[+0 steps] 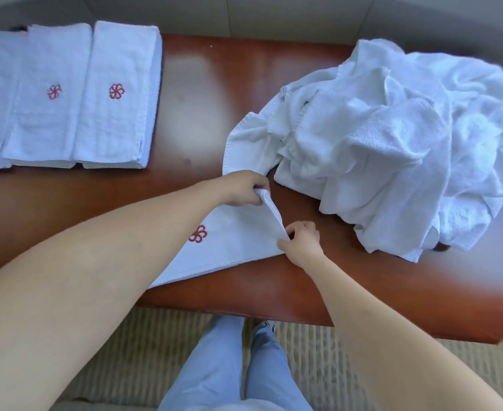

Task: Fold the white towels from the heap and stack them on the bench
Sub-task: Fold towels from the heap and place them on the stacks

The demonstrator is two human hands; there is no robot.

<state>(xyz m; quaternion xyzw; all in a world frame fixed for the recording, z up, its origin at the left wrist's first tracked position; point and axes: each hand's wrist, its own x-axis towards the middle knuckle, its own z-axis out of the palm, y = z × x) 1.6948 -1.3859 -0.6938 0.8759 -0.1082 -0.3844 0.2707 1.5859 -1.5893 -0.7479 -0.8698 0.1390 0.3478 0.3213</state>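
Note:
A white towel [229, 241] with a red flower emblem lies partly folded on the reddish wooden bench [202, 93], near its front edge. My left hand [244, 188] pinches the towel's far right corner. My right hand [302, 241] pinches its near right corner, and the edge between them is lifted. A rumpled heap of white towels [392, 137] fills the bench's right side, just beyond both hands. Three stacks of folded towels [66, 96] with flower emblems sit side by side at the far left.
The bench's front edge [274, 314] runs just below the towel. Under it I see striped beige carpet [143, 351] and a person's legs in light blue jeans [223, 366]. A grey wall or cushion [274, 13] lies behind the bench.

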